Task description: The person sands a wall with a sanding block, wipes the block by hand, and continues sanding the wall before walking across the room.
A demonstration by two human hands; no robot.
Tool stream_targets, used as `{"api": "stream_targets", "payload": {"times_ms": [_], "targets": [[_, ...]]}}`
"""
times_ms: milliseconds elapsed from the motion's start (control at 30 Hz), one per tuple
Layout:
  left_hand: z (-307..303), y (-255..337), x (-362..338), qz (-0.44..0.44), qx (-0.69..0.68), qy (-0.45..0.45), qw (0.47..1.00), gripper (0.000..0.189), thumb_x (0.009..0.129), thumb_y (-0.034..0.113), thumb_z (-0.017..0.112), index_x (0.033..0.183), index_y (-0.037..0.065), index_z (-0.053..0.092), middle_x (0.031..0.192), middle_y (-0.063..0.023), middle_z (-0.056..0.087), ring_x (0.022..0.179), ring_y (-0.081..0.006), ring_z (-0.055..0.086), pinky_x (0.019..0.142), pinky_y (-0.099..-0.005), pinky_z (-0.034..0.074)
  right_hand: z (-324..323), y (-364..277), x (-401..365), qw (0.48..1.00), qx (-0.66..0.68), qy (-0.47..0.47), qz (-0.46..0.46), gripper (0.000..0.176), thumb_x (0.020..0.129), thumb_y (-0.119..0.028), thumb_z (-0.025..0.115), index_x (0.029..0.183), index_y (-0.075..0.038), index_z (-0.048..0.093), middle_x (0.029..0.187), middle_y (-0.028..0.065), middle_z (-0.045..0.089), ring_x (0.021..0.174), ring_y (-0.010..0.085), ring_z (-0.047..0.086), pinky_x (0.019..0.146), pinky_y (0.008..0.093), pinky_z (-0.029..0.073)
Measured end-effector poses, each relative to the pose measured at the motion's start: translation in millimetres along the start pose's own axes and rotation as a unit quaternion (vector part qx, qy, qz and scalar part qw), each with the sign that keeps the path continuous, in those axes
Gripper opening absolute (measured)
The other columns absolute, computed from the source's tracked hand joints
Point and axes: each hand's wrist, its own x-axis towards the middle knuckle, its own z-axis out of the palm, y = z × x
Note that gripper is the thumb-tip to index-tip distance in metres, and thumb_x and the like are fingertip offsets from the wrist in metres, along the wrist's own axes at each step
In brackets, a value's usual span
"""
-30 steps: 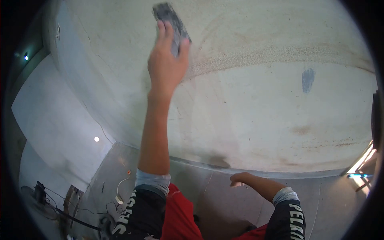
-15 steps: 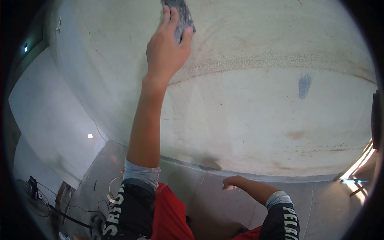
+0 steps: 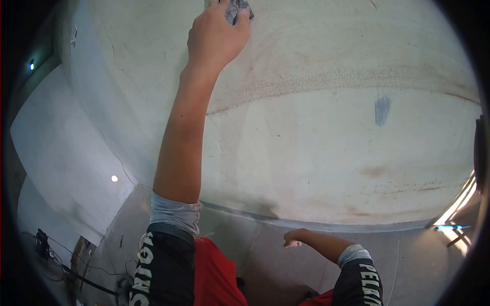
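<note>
My left hand point(image 3: 217, 35) is raised high against the pale plastered wall point(image 3: 316, 132) and presses a grey sanding block point(image 3: 238, 9) flat on it. Only the block's lower end shows at the top edge of the view. My right hand point(image 3: 295, 237) hangs low near the foot of the wall, fingers curled loosely and holding nothing. A rough sandy band point(image 3: 326, 79) runs across the wall just below the raised hand.
A blue-grey smear point(image 3: 382, 109) marks the wall at the right. The wall meets the grey floor point(image 3: 286, 255) along a seam. Cables and a dark device point(image 3: 43, 244) lie on the floor at lower left. A bright opening point(image 3: 459, 214) shows at the right edge.
My left hand has slid the sanding block upward along the wall, so most of the block is now out of view. My right hand has barely moved.
</note>
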Motion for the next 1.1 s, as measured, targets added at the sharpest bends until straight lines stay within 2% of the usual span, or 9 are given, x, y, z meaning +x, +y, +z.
{"api": "stream_targets", "payload": {"times_ms": [67, 200, 267, 367, 567, 800, 867, 1033, 1100], "targets": [[5, -13, 0, 0.056, -0.011, -0.004, 0.998, 0.068, 0.099, 0.024, 0.058, 0.151, -0.011, 0.031, 0.159, -0.0289, 0.032, 0.14, -0.0397, 0.046, 0.117, -0.043, 0.038, -2, 4, 0, 0.998, 0.038, 0.051, -0.007, 0.051, 0.096, -0.045, 0.056, 0.099, 0.004, 0.072, 0.093, 0.0161, 0.074, 0.081, 0.0291, 0.072, 0.071, 0.0433, 0.059], [42, -21, -97, 0.048, -0.058, -0.001, 0.997, 0.064, 0.099, 0.032, 0.059, 0.149, -0.003, 0.043, 0.158, -0.0293, 0.033, 0.14, -0.0419, 0.045, 0.113, -0.0456, 0.041, -24, 1, -10, 0.997, 0.021, 0.075, -0.014, 0.05, 0.096, -0.044, 0.056, 0.098, 0.003, 0.072, 0.093, 0.0169, 0.074, 0.08, 0.0296, 0.072, 0.07, 0.0434, 0.059], [58, -7, -159, 0.045, -0.038, -0.059, 0.996, 0.065, 0.097, 0.03, 0.061, 0.149, -0.005, 0.043, 0.157, -0.0304, 0.033, 0.14, -0.0428, 0.045, 0.112, -0.0457, 0.042, -23, -2, -6, 0.998, 0.028, 0.056, 0.002, 0.057, 0.098, -0.048, 0.054, 0.123, 0.002, 0.065, 0.112, 0.016, 0.071, 0.09, 0.0311, 0.072, 0.077, 0.0462, 0.06], [63, -3, -156, 0.042, -0.054, -0.055, 0.996, 0.067, 0.096, 0.03, 0.063, 0.149, -0.006, 0.042, 0.157, -0.0315, 0.033, 0.139, -0.0438, 0.045, 0.111, -0.0451, 0.043, -10, -3, 2, 0.999, 0.029, 0.023, -0.011, 0.057, 0.098, -0.048, 0.054, 0.123, 0.002, 0.064, 0.113, 0.0162, 0.071, 0.092, 0.0314, 0.072, 0.079, 0.046, 0.06], [7, 14, -17, 0.063, -0.035, 0.009, 0.997, 0.067, 0.097, 0.027, 0.06, 0.15, -0.008, 0.039, 0.156, -0.0304, 0.035, 0.138, -0.0419, 0.047, 0.113, -0.0435, 0.042, -6, 5, 1, 0.997, 0.051, 0.047, -0.023, 0.052, 0.097, -0.044, 0.054, 0.115, 0.004, 0.068, 0.106, 0.0186, 0.073, 0.084, 0.0306, 0.072, 0.072, 0.0439, 0.06], [59, 9, -139, 0.085, -0.041, 0.017, 0.995, 0.066, 0.095, 0.03, 0.063, 0.15, -0.002, 0.043, 0.156, -0.0264, 0.039, 0.134, -0.0409, 0.052, 0.107, -0.0442, 0.047, -19, -4, -14, 0.997, 0.016, 0.073, -0.003, 0.048, 0.096, -0.04, 0.054, 0.103, 0.003, 0.072, 0.096, 0.0175, 0.074, 0.081, 0.0299, 0.073, 0.07, 0.0441, 0.059], [62, 16, -160, 0.023, -0.105, -0.092, 0.99, 0.067, 0.095, 0.03, 0.062, 0.152, 0.001, 0.041, 0.158, -0.0231, 0.036, 0.135, -0.0398, 0.051, 0.106, -0.0448, 0.048, -14, -6, -13, 0.997, 0.021, 0.077, -0.015, 0.046, 0.095, -0.038, 0.054, 0.1, 0.004, 0.072, 0.094, 0.0175, 0.074, 0.08, 0.0301, 0.073, 0.07, 0.0441, 0.059], [44, 2, -79, 0.104, -0.033, -0.018, 0.994, 0.066, 0.095, 0.026, 0.061, 0.153, 0.003, 0.04, 0.16, -0.0212, 0.035, 0.136, -0.0391, 0.051, 0.106, -0.0441, 0.049, -5, -5, -10, 0.996, 0.048, 0.079, -0.017, 0.043, 0.091, -0.033, 0.054, 0.093, 0.005, 0.073, 0.089, 0.0179, 0.074, 0.08, 0.0308, 0.073, 0.07, 0.0446, 0.059], [8, 28, -37, 0.088, -0.014, -0.024, 0.996, 0.066, 0.097, 0.025, 0.059, 0.151, -0.004, 0.037, 0.159, -0.0261, 0.034, 0.138, -0.0399, 0.048, 0.111, -0.0435, 0.044, -15, -2, -13, 0.999, 0.022, 0.022, 0.017, 0.053, 0.098, -0.047, 0.054, 0.112, 0.003, 0.068, 0.108, 0.0161, 0.072, 0.09, 0.0305, 0.072, 0.08, 0.0449, 0.06]]}}
